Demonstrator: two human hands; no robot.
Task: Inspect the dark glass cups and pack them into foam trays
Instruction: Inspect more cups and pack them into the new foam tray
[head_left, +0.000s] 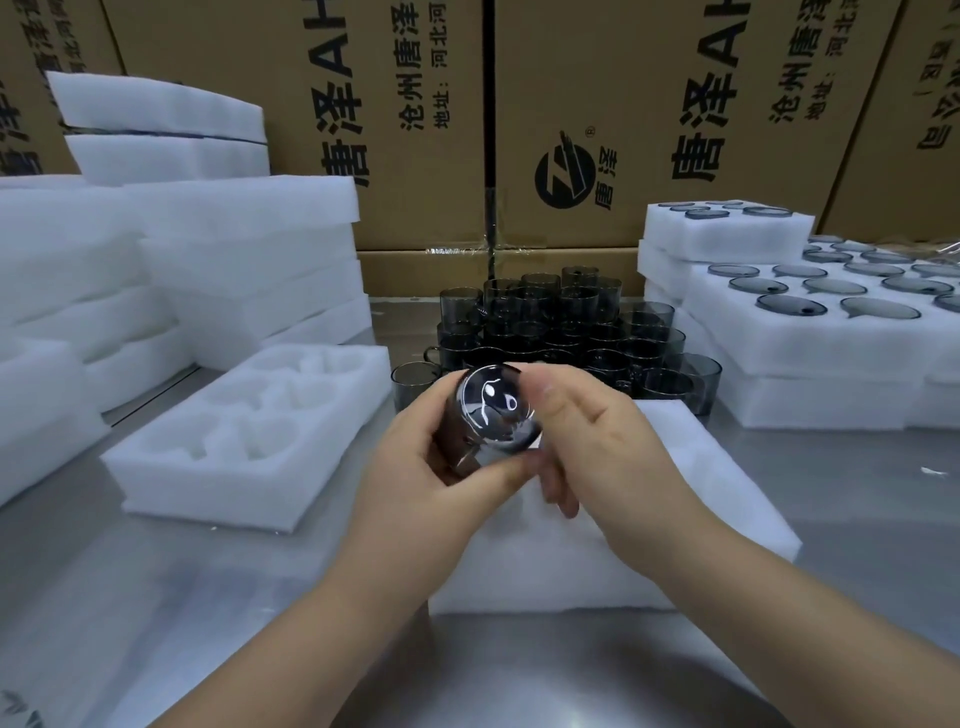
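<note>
Dark glass cup (494, 410) is mid-scene, off the bench, held in both hands. It lies on its side with one round end facing the camera, bright reflections across it. Can't tell if that end is the mouth or the base.

Left hand (415, 460) wraps the cup body from the left, thumb along the near lower edge. Right hand (602, 441) clamps it from the right: thumb on the top of the round end, fingers curled under.

Under the hands is a plain foam slab (691, 499), lying flat on the steel bench (156, 597).

Empty foam tray (156, 467) sits just left of the hands, pockets up, nothing in them.

Loose cups (561, 332) stand packed together and stacked, just beyond the hands.

Filled trays (810, 358) are stacked at right, with dark cups seated in the pockets. A smaller filled stack sits farther back on that side.

Foam stacks (234, 249) are piled at far left.

Cardboard boxes (415, 130) with black print form the back wall.
</note>
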